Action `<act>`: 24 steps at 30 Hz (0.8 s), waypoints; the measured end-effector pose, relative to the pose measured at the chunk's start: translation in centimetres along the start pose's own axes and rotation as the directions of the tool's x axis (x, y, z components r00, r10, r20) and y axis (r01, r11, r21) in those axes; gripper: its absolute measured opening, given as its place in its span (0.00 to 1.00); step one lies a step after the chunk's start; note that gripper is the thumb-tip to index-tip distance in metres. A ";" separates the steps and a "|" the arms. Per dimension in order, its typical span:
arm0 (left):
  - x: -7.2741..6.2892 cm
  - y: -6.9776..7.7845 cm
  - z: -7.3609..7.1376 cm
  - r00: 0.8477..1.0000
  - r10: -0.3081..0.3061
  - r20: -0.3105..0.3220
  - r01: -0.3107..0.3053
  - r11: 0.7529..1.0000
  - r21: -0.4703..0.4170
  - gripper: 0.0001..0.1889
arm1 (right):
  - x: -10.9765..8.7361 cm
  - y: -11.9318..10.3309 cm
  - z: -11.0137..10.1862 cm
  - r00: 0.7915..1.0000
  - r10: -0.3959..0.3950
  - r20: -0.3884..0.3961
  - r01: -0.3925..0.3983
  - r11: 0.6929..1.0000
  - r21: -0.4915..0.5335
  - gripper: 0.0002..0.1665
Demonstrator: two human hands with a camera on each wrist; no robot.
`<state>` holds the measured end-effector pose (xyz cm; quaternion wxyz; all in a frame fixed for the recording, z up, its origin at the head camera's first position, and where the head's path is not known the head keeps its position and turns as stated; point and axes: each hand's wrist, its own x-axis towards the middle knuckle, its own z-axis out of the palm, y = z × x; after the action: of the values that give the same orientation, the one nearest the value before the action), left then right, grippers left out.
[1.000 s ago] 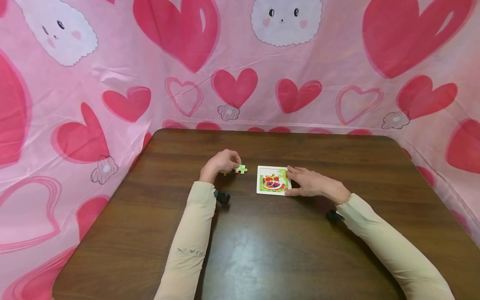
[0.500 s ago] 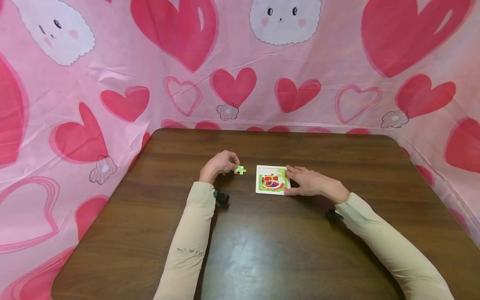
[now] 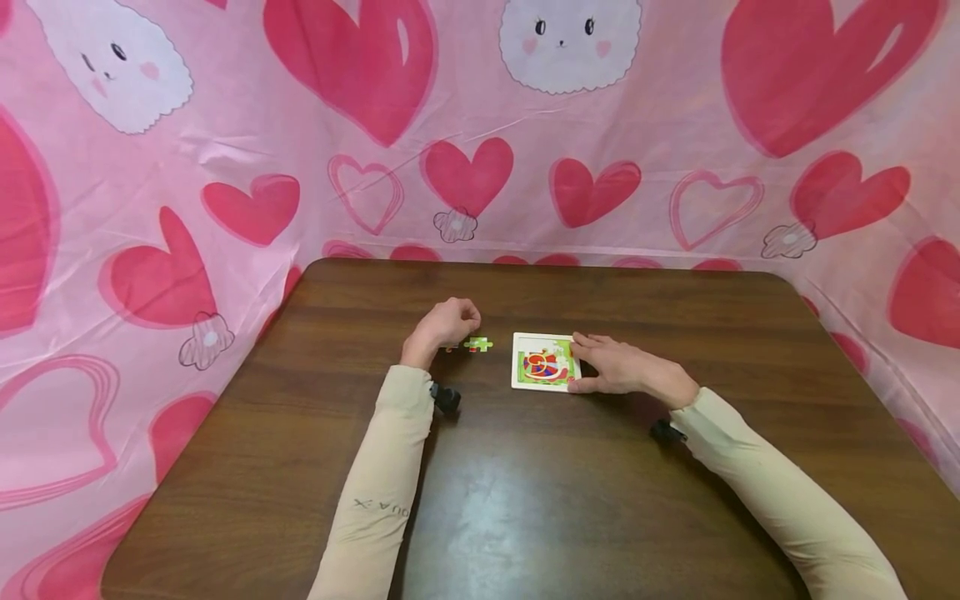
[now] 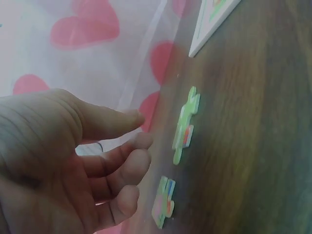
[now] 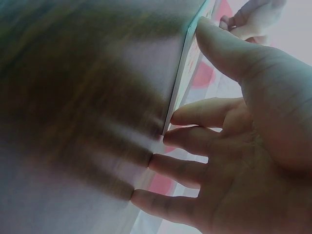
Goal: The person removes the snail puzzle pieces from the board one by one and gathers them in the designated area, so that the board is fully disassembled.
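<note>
Just below left hand point(image 3: 442, 323), apart: green puzzle piece point(image 4: 185, 121).

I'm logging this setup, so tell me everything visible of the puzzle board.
The puzzle board is rectangular, with a white rim around a red, blue, yellow and green picture; a pale area shows near its far side. Its material is unclear. It lies flat on the brown table, right of a green puzzle piece. The right hand touches its right side.
</note>
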<state>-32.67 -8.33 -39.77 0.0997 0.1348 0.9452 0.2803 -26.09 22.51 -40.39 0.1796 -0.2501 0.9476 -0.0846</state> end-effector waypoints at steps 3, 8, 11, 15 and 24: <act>-0.1 0.7 0.1 1.000 -0.001 -0.002 0.001 1.000 -0.003 0.07 | 0.1 0.0 0.1 1.000 -0.005 -0.007 0.005 1.000 -0.004 0.53; -0.1 1.8 0.7 0.999 0.037 0.001 -0.037 0.999 0.019 0.08 | 0.1 -0.2 0.1 1.000 -0.003 -0.012 0.003 1.000 -0.006 0.53; 0.0 2.4 1.1 0.998 0.066 0.012 -0.066 0.997 0.031 0.10 | 0.1 -0.2 0.1 1.000 0.006 -0.007 -0.006 1.000 -0.010 0.53; 0.0 3.1 1.7 0.995 0.098 0.018 -0.099 0.994 0.052 0.12 | 0.1 -0.1 0.2 1.000 0.013 0.000 -0.013 1.000 -0.006 0.53; -0.1 4.9 3.2 0.988 0.149 0.045 -0.152 0.985 0.078 0.16 | 0.2 0.0 0.2 1.000 0.021 0.005 -0.021 1.000 -0.003 0.54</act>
<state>-30.71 -2.83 -39.64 0.0909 0.2151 0.9408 0.2456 -26.15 22.43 -40.59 0.1828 -0.2405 0.9498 -0.0809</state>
